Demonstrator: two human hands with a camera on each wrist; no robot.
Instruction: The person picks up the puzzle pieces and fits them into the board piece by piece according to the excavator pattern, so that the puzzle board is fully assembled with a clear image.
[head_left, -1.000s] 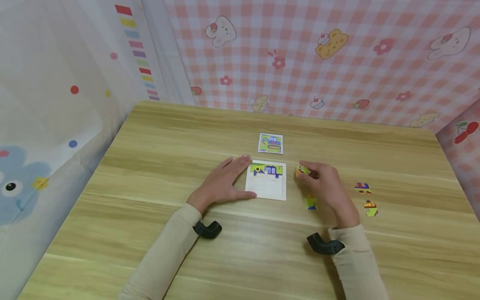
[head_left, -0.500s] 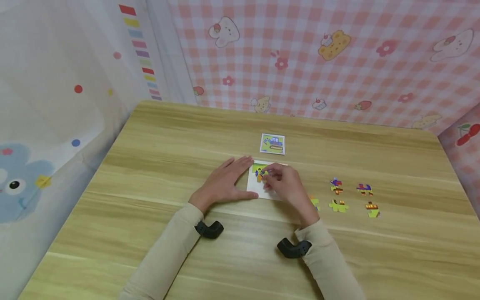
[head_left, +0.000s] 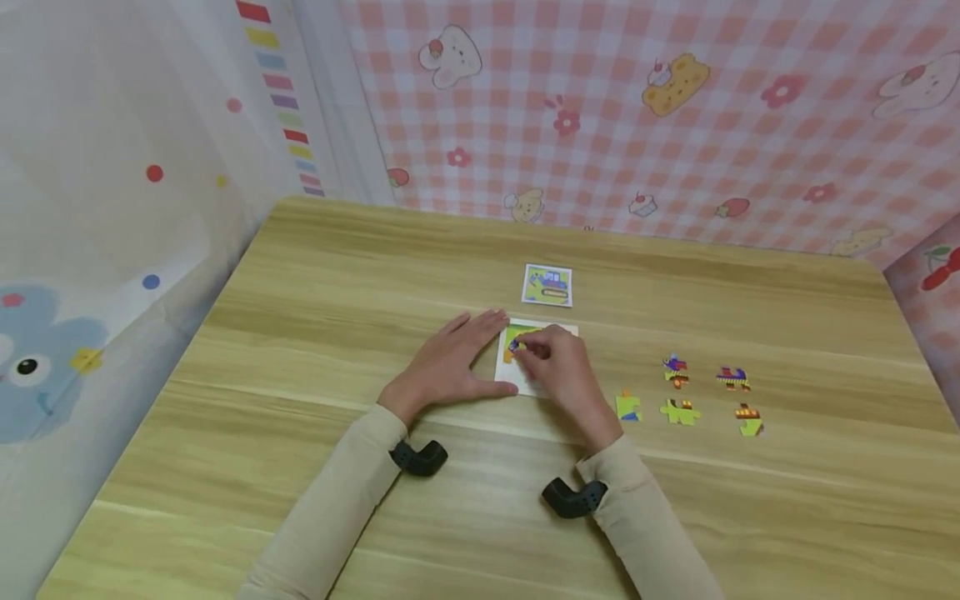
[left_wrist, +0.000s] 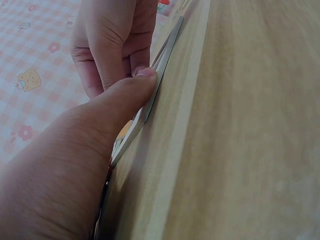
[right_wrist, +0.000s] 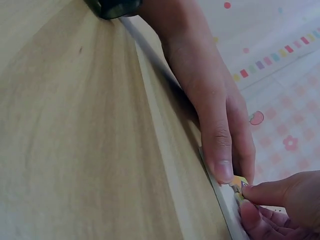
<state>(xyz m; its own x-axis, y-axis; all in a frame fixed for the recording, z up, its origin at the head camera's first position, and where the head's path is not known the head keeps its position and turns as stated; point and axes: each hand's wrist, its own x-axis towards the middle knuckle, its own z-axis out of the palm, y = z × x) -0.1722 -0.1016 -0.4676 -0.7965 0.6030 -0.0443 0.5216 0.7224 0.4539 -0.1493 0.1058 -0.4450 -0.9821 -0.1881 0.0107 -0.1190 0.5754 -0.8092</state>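
A white puzzle tray (head_left: 512,382) lies flat on the table, with colourful pieces along its upper part. The left hand (head_left: 452,363) spans its left side, fingers spread at the top corner and thumb touching the lower edge. Over the tray, the right hand (head_left: 564,367) pinches a small puzzle piece (head_left: 514,345) between thumb and fingers. It is seen low at the tray's upper left and is partly covered by the fingertips. In the right wrist view, a yellow-orange and blue piece (right_wrist: 239,182) shows between the two hands' fingers.
A square picture card (head_left: 547,286) of a blue vehicle lies behind the tray. To the right are several loose puzzle pieces, among them a green one (head_left: 680,412) and a purple one (head_left: 732,377). A checked cloth (head_left: 600,108) hangs behind the wooden table (head_left: 375,275).
The right hand has moved left with a puzzle piece, from beside the tray to its upper left, then shifted slightly further left. The left hand keeps its place at the tray.
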